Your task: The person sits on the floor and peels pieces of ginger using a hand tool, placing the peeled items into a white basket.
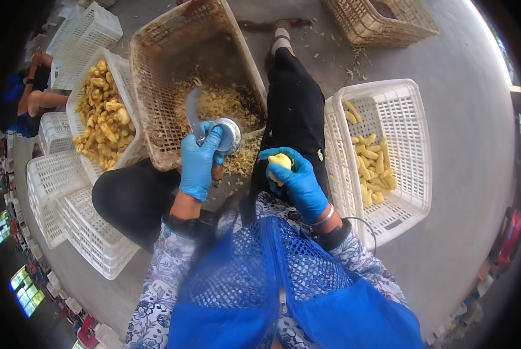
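My left hand [197, 164], in a blue glove, is closed on a knife with a curved blade [192, 110] that points up and away from me. Beside its fingertips is a round, shiny metal piece [230, 137], shallow like a lid or cup; how it is held is partly hidden. My right hand [300, 185], also gloved in blue, grips a pale yellow peeled piece of ginger [280, 165] between thumb and fingers. Both hands are above my lap, a short gap apart. Beyond my left hand, a dirty crate [146, 116] holds heaps of peelings [214, 107].
To the left, a white basket [131, 75] is heaped with unpeeled ginger [106, 116]. A white basket [409, 116] at right holds peeled pieces [374, 168]. Stacked white crates [91, 224] stand at left. Another crate [383, 29] lies far right. Another person's leg [50, 100] shows far left.
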Demonstrator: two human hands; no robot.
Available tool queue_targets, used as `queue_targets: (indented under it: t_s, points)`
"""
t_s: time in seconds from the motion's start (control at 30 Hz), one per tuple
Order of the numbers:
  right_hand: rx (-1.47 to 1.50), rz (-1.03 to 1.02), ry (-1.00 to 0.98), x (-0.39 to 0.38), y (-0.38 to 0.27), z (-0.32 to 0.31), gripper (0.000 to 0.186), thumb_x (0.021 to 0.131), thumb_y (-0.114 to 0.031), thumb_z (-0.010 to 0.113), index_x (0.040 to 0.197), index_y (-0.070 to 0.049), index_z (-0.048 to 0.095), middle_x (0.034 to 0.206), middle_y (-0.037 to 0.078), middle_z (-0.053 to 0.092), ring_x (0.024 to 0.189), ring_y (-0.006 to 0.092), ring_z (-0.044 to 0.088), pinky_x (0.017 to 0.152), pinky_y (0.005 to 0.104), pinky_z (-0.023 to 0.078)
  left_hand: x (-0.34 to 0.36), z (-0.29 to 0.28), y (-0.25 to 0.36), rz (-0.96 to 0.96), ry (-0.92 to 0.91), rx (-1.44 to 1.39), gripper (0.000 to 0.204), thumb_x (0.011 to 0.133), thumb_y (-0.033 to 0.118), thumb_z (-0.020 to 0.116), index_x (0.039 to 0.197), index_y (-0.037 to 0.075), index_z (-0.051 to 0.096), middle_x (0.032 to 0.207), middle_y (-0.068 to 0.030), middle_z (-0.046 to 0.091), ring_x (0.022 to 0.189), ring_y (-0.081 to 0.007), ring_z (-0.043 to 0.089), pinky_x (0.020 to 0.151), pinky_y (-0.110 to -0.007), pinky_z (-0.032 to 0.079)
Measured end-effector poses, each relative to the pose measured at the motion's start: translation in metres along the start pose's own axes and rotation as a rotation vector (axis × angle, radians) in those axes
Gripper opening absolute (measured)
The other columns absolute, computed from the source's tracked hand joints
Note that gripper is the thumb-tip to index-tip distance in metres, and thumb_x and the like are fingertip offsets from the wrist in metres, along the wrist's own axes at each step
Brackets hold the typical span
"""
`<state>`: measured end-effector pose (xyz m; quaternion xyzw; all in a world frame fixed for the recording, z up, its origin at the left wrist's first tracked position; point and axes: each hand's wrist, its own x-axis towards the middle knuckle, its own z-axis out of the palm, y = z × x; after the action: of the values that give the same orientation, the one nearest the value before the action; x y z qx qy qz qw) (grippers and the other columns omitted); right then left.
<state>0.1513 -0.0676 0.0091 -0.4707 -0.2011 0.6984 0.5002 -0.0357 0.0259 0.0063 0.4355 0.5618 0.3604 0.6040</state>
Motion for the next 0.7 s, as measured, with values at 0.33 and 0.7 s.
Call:
queue_targets:
  t_s: [0.33, 0.7]
  points:
    - [-0.556, -0.328, 0.087, 0.004, 0.012, -0.004, 0.034, 0.072, -0.006, 0.079, 0.101, -0.003, 0.063, 0.091, 0.003, 0.057, 0.084, 0.0103, 0.053, 0.074, 0.0267, 0.046, -0.029, 0.023, 0.018, 0.069, -0.24, 0.117, 0.026, 0.09, 0.022, 0.065, 0.101, -0.002, 0.062, 0.072, -0.0037, 0.063, 0.06, -0.0105, 0.059, 0.056, -0.023, 0.049]
    - [-0.111, -0.131, 0.018, -0.003, -0.003, 0.007, 0.037, 0.079, -0.005, 0.072, 0.115, -0.005, 0.061, 0.106, 0.003, 0.059, 0.097, 0.0115, 0.055, 0.087, 0.0252, 0.046, -0.033, 0.013, 0.007, 0.577, -0.046, 0.793, 0.031, 0.085, 0.023, 0.067, 0.105, 0.001, 0.062, 0.088, -0.0153, 0.066, 0.074, -0.0243, 0.066, 0.064, -0.033, 0.05]
